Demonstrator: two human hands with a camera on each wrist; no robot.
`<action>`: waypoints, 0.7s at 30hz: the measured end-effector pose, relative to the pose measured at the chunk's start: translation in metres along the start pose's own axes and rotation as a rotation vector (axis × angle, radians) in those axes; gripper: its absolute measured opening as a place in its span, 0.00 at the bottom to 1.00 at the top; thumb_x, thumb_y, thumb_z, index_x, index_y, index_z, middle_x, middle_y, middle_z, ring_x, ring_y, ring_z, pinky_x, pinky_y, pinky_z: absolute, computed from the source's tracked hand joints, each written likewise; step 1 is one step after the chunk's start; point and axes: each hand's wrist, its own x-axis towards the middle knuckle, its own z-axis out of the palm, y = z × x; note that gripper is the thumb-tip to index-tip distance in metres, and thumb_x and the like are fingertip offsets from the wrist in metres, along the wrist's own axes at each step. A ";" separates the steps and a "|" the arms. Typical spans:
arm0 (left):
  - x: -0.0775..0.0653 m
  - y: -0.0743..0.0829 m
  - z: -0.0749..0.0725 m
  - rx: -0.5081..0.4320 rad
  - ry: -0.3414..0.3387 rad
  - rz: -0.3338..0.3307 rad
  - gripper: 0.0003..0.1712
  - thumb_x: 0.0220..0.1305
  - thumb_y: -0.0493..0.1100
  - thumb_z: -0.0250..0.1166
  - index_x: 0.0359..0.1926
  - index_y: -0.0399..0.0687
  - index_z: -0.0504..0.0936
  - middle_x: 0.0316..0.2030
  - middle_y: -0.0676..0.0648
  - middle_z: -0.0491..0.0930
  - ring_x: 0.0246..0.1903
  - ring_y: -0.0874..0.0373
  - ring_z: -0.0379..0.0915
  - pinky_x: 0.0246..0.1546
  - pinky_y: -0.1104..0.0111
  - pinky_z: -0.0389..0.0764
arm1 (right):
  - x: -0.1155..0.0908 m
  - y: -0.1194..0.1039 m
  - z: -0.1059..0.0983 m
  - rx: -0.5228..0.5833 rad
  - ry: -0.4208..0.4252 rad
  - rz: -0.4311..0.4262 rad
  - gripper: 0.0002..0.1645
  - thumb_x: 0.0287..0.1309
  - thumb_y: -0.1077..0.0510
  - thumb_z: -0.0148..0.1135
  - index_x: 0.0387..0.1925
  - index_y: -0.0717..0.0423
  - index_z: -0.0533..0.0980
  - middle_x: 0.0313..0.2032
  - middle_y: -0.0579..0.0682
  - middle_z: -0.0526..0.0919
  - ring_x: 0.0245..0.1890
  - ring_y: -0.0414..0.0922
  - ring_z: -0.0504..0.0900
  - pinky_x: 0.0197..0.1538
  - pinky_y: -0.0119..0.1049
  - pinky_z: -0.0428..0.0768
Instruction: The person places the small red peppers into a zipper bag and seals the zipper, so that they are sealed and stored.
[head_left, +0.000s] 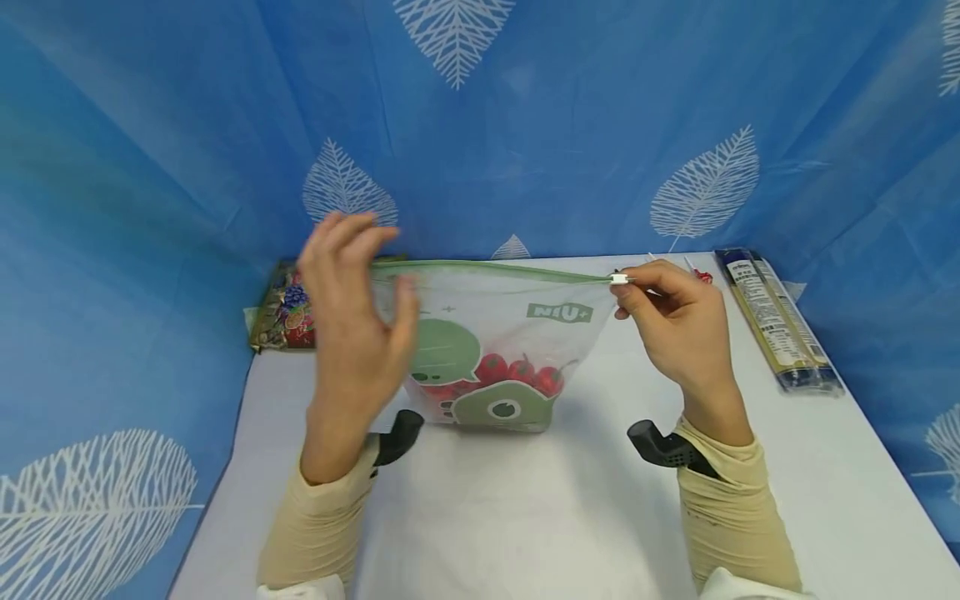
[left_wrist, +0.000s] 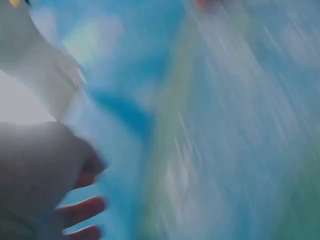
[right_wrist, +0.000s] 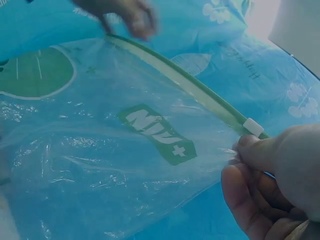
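A clear slider zip bag (head_left: pixel 510 296) with green printing stands on the table, its green zip strip along the top. Red round fruits with stems (head_left: pixel 549 381) show through its lower part. My right hand (head_left: pixel 678 325) pinches the bag's top right corner, thumb and fingers close against the white slider (right_wrist: pixel 253 127). Raised at the top left end of the bag, my left hand (head_left: pixel 348 333) has its fingers loosely extended. It is blurred, and whether it touches the bag I cannot tell. The left wrist view shows the same hand (left_wrist: pixel 45 185) beside the blurred bag.
A colourful packet (head_left: pixel 288 312) lies at the back left, partly behind my left hand. Long dark-and-yellow packages (head_left: pixel 776 325) lie at the back right. Something small and red (head_left: pixel 702 275) shows behind my right hand. A blue leaf-patterned curtain (head_left: pixel 570 167) borders the white table (head_left: pixel 495 525).
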 end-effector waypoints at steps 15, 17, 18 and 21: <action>0.039 0.087 0.064 0.251 -0.594 0.369 0.08 0.75 0.50 0.61 0.49 0.57 0.82 0.43 0.57 0.84 0.52 0.58 0.80 0.69 0.57 0.72 | -0.009 -0.012 0.004 0.030 0.025 -0.088 0.05 0.58 0.68 0.71 0.34 0.70 0.85 0.35 0.42 0.87 0.37 0.38 0.83 0.43 0.22 0.82; 0.038 0.075 0.057 0.241 -0.594 0.353 0.07 0.75 0.49 0.61 0.48 0.56 0.82 0.43 0.56 0.84 0.51 0.57 0.80 0.71 0.55 0.70 | -0.010 -0.013 0.005 0.003 0.033 -0.091 0.02 0.58 0.71 0.70 0.34 0.69 0.85 0.34 0.45 0.87 0.37 0.38 0.83 0.43 0.22 0.82; 0.036 0.067 0.050 0.232 -0.583 0.338 0.07 0.75 0.49 0.62 0.47 0.55 0.82 0.43 0.55 0.84 0.51 0.56 0.80 0.72 0.54 0.69 | -0.010 -0.013 0.005 -0.012 0.037 -0.091 0.02 0.58 0.72 0.70 0.33 0.69 0.85 0.34 0.47 0.86 0.37 0.39 0.83 0.43 0.22 0.82; 0.026 0.032 0.020 0.210 -0.516 0.254 0.05 0.73 0.45 0.64 0.45 0.50 0.82 0.41 0.51 0.85 0.51 0.50 0.79 0.73 0.49 0.65 | -0.010 -0.014 0.002 -0.067 0.048 -0.091 0.02 0.58 0.73 0.69 0.33 0.70 0.85 0.33 0.50 0.85 0.37 0.39 0.82 0.44 0.22 0.82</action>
